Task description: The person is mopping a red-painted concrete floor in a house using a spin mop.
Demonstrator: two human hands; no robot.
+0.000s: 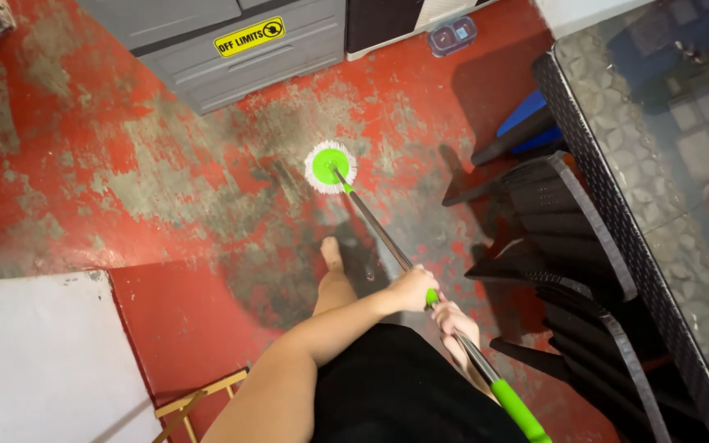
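1. the left hand (413, 289) was clamped around the mop handle (379, 234), fingers curled shut over the metal shaft just above a short green collar.
2. the right hand (456, 321) gripped the same handle just below the left, fingers wrapped closed around it, close against the person's black clothing.
3. the handle ran on a slant from the lower right, where a long green grip (520, 410) sat near the bottom edge, up and left to the mop head.
4. the mop head (331, 166), a round green disc ringed with white strands, lay flat on the floor (84, 148) near the middle of the view, well ahead of both hands.
5. the floor was red paint worn through to grey in broad patches around the mop head.
6. a bare foot (331, 250) stood on the floor between the mop head and the hands, just left of the handle.
7. a grey cabinet (231, 57) with a yellow label stood at the top, beyond the mop head.
8. black woven chairs (568, 238) were tucked against a glass-topped table (658, 180) on the right, near the hands.
9. a small clear container (451, 36) rested on the floor at the top, right of the cabinet.
10. a white surface (34, 361) filled the lower left corner, with a thin gold-coloured frame (198, 398) beside it.
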